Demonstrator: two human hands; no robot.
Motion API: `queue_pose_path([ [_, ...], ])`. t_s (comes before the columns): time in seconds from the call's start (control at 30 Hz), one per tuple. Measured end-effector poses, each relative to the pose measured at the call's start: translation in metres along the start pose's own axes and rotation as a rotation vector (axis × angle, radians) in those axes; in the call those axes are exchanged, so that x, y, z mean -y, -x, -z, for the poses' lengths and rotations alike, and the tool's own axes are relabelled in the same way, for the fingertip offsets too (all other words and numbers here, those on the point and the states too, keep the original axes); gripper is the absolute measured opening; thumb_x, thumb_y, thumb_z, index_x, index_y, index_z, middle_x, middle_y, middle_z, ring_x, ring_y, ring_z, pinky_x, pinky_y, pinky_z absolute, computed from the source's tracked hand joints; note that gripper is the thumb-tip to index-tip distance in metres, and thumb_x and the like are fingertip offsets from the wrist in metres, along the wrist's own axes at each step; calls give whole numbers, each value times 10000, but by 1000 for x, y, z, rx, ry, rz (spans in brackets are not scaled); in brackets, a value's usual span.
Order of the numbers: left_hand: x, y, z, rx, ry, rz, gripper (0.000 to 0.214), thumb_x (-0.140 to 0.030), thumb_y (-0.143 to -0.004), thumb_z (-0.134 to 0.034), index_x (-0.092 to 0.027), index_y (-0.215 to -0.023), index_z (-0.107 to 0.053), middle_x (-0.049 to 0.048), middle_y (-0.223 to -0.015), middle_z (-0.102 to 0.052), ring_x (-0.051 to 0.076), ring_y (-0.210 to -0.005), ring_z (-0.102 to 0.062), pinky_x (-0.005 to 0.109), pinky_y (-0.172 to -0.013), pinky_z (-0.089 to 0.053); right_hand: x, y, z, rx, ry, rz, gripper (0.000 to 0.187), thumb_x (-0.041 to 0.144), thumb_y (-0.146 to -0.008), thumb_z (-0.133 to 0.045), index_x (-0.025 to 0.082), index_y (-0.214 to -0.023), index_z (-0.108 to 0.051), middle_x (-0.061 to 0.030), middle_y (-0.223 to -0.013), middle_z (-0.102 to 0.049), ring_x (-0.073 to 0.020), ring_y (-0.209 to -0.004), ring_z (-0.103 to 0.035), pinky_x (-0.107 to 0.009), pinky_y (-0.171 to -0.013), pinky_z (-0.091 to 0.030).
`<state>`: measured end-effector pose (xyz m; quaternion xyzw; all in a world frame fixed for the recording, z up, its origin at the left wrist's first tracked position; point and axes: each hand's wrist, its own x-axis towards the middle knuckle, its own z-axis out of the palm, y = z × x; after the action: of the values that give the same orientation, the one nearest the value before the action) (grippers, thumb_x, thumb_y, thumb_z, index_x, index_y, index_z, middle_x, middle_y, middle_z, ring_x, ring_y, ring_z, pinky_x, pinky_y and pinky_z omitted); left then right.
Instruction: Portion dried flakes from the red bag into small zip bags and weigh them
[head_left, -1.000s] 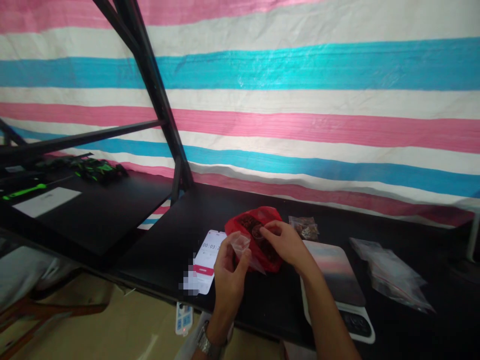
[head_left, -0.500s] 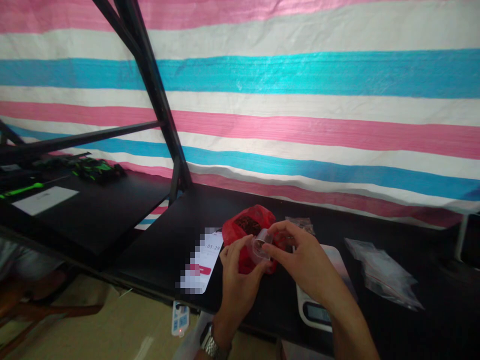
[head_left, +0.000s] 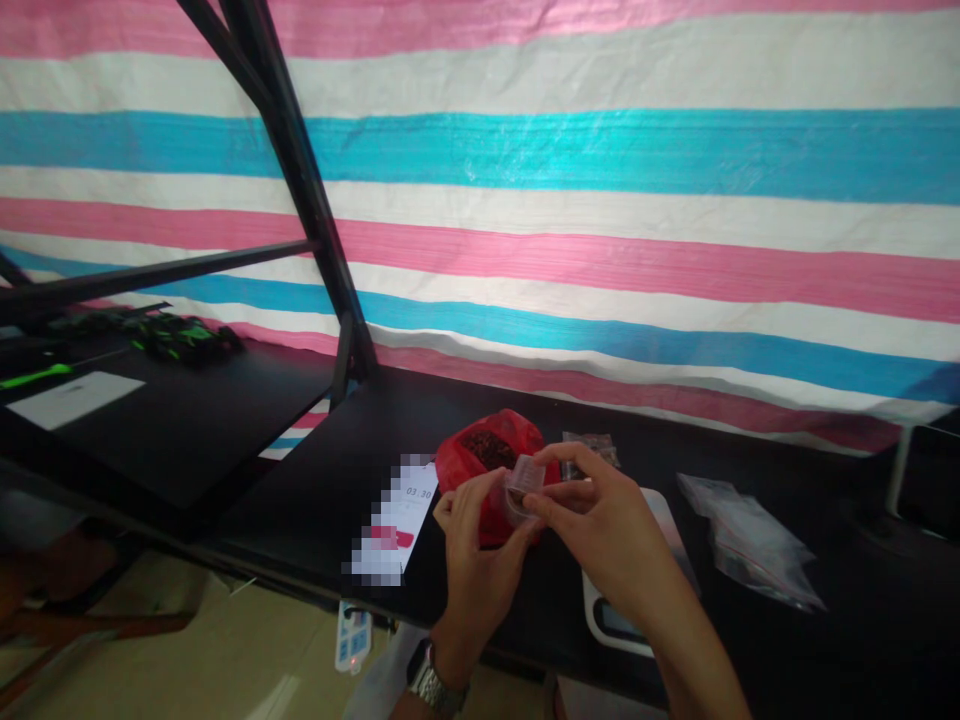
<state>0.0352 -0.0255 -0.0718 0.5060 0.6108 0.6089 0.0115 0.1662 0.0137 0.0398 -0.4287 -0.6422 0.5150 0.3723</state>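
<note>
In the head view my right hand [head_left: 589, 505] pinches a small clear plastic cup [head_left: 529, 472] and tilts it, mouth downward and toward my left hand. Between the thumb and fingers of my left hand [head_left: 480, 525] a clear, thin plastic piece, seemingly a small bag, is spread around the cup's mouth. Some dark matter shows at the cup's mouth, too small to name. Just behind both hands lies an open red plastic bag [head_left: 457, 462] filled with dark brown granules [head_left: 487, 448].
A white kitchen scale [head_left: 611, 625] is partly under my right forearm. Clear zip bags [head_left: 754, 540] lie to the right, a small filled bag [head_left: 600, 447] behind. A phone [head_left: 394, 525] showing a timer is left, beyond it a black table frame [head_left: 300, 180] and green toy car [head_left: 180, 335].
My right hand has tilted the cup slightly more over the clear plastic in my left hand. The phone's timer went from 03:29 to 03:30. The whole view shifted slightly.
</note>
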Motion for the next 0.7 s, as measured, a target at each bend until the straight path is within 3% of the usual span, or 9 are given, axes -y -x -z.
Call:
queue_pose_path([
  [0.07, -1, 1, -2, 5, 2, 9, 414, -286, -841, -813, -278, -1236, -690, 77, -1178, -774, 300, -1088, -688, 508, -987, -491, -2, -1, 1, -10, -4, 11, 280, 273, -794, -771, 266, -1065, -703, -9, -933, -758, -205, -800, -767, -281, -639, -606],
  [0.2, -2, 3, -6, 46, -8, 33, 514, -324, -810, -853, -285, -1298, -692, 91, -1241, -770, 316, -1105, -678, 540, -1033, -476, -5, -2, 3, -62, 137, 193, 206, 204, -819, -728, 261, -1017, -728, -38, -1131, -731, -178, -874, -748, -304, -780, -637],
  [0.33, -3, 4, -10, 40, 18, 131, 528, -332, -794, -849, -291, -1302, -709, 92, -1287, -760, 325, -1143, -647, 543, -1044, -485, -4, -1, 5, -67, 297, 309, 209, 130, -858, -683, 266, -1003, -747, -39, -1155, -710, -176, -931, -715, -333, -892, -616],
  [0.5, -6, 6, -13, 50, 40, 208, 526, -307, -790, -834, -292, -1299, -703, 94, -1302, -749, 327, -1168, -638, 529, -1033, -497, -3, -1, 5, -34, 299, 269, 226, 89, -846, -685, 258, -985, -743, -35, -1156, -703, -172, -943, -719, -311, -874, -615],
  [0.63, -13, 13, -17, -27, -12, 208, 612, -312, -783, -840, -278, -1361, -644, 105, -1308, -738, 343, -1225, -638, 572, -1101, -434, -6, -2, 3, -31, 227, 230, 211, 118, -850, -705, 262, -1001, -736, -33, -1170, -699, -168, -929, -734, -297, -856, -633],
  [0.7, -16, 17, -20, -53, -24, 224, 548, -328, -793, -827, -267, -1312, -661, 103, -1266, -747, 344, -1219, -639, 582, -1117, -413, -9, -1, 2, -23, 186, 213, 224, 128, -850, -707, 269, -1021, -736, -28, -1173, -698, -165, -929, -741, -290, -854, -638],
])
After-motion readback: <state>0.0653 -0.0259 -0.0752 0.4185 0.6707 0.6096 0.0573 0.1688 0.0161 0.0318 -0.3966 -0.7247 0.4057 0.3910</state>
